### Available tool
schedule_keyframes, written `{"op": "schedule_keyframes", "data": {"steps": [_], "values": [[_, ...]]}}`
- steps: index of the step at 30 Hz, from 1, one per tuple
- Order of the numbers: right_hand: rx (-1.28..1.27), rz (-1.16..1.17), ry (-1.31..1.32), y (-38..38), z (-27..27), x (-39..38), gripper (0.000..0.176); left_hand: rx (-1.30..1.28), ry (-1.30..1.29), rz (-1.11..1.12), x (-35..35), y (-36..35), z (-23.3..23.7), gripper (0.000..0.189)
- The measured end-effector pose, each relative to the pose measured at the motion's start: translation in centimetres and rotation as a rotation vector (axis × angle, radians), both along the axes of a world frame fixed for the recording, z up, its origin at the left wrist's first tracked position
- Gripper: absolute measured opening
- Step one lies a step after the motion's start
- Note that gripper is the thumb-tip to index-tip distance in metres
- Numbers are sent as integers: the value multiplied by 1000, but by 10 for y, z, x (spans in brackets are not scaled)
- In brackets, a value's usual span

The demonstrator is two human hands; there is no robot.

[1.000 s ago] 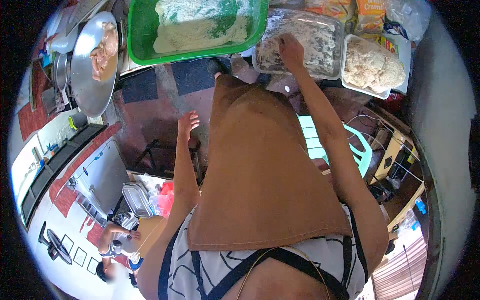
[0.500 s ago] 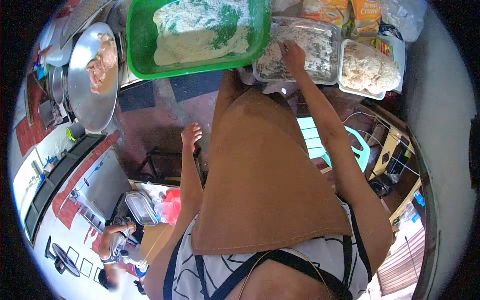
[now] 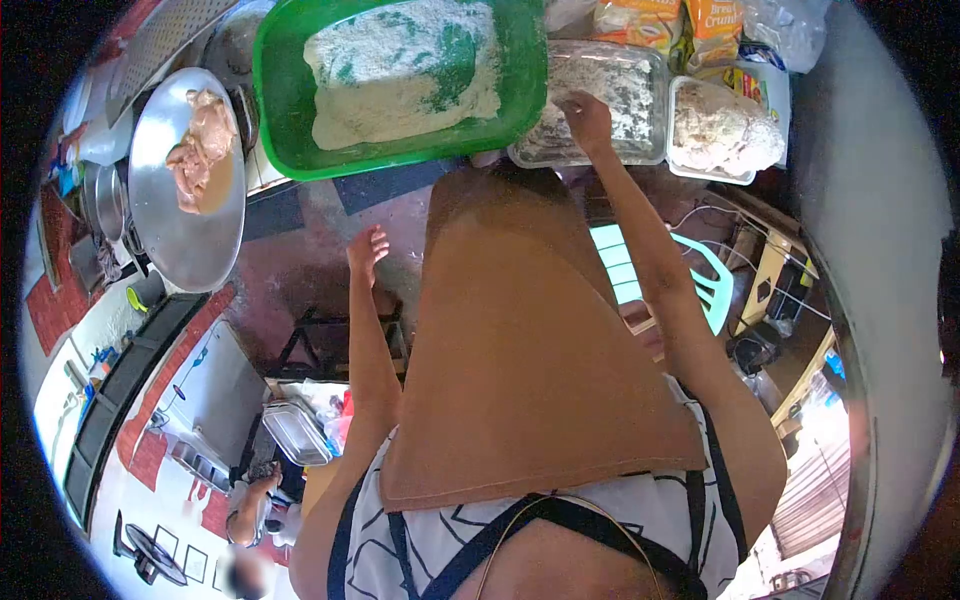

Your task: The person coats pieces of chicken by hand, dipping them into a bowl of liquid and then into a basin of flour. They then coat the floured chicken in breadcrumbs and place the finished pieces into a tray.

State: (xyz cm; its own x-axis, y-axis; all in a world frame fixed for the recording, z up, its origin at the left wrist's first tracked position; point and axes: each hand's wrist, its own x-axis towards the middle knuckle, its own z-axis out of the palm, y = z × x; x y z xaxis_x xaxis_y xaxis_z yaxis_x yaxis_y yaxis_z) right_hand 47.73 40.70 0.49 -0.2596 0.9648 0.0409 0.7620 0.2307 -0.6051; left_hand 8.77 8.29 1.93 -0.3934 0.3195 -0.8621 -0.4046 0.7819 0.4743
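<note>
My right hand [image 3: 589, 122] hangs over a clear plastic container [image 3: 590, 158] coated with white flour. Its fingers are pinched together, and what they hold, if anything, is too small to make out. Low at the left, over the floor, my left hand [image 3: 368, 252] has loosely bent fingers apart and holds nothing. A large green basin [image 3: 400, 163] with flour stands left of the container. To the container's right is a white tub [image 3: 712, 175] heaped with flour-coated pieces [image 3: 727, 127]. Raw meat [image 3: 203, 150] lies on a metal tray [image 3: 190, 250] at the left.
Orange bread crumb packs [image 3: 714, 30] and a plastic bag [image 3: 790, 30] lie at the back right. A mint-green chair [image 3: 615, 262] stands right of the brown apron [image 3: 530, 370]. At the lower left are foil trays [image 3: 298, 432], another person [image 3: 250, 510] and a fan [image 3: 155, 555].
The view has shifted, so the basin and metal tray appear lower. My left hand has moved slightly left and up. My right hand remains over the clear container.
</note>
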Motion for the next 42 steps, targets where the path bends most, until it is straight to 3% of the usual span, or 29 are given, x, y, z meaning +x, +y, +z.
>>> {"op": "schedule_keyframes", "data": {"steps": [4, 7, 12, 15, 17, 22, 25, 27, 28, 30, 34, 36, 37, 39, 40, 42], "values": [[-85, 4, -171, 4, 14, 2, 30, 85, 7, 18, 7, -1, 0, 33], [-62, 83, -103, 14, 5, 8, 31, 82, -14, -23, 24, -15, -8, 30], [36, 98, 99, 30, 2, 17, 25, -23, -17, 89, 82, -52, -20, 29], [-47, 77, -85, 39, -5, 16, 23, -62, -76, 166, 115, -80, -34, 29], [-15, 119, -38, 42, -6, 15, 23, -33, -131, 182, 133, -103, -48, 28], [-8, 193, 74, 40, 1, 6, 23, -84, -54, 211, 163, -101, -30, 27], [2, 398, 127, 29, 9, 6, 27, -57, -60, 235, 163, -94, -27, 27], [80, 542, -318, 21, 16, 7, 39, -104, -25, 253, 159, -86, -28, 28], [80, 548, -315, 18, 8, 6, 39, -106, -23, 259, 157, -83, -28, 28], [331, 690, -166, 6, -2, 1, 48, -25, -42, 265, 153, -80, -25, 29], [79, 814, -289, -7, -3, 1, 54, -21, -10, 242, 153, -75, -17, 30], [340, 836, -272, 4, -3, 7, 52, 57, -23, 284, 154, -76, -12, 29], [336, 840, -268, 7, -2, 15, 52, 51, -20, 288, 154, -79, -12, 29], [229, 708, -529, 14, 3, 31, 60, 9, -19, 276, 154, -82, -13, 30], [228, 711, -527, 17, 8, 37, 60, 8, -17, 279, 155, -84, -14, 30], [125, 733, -794, 20, 15, 46, 61, -28, -7, 283, 160, -88, -15, 30]]}}
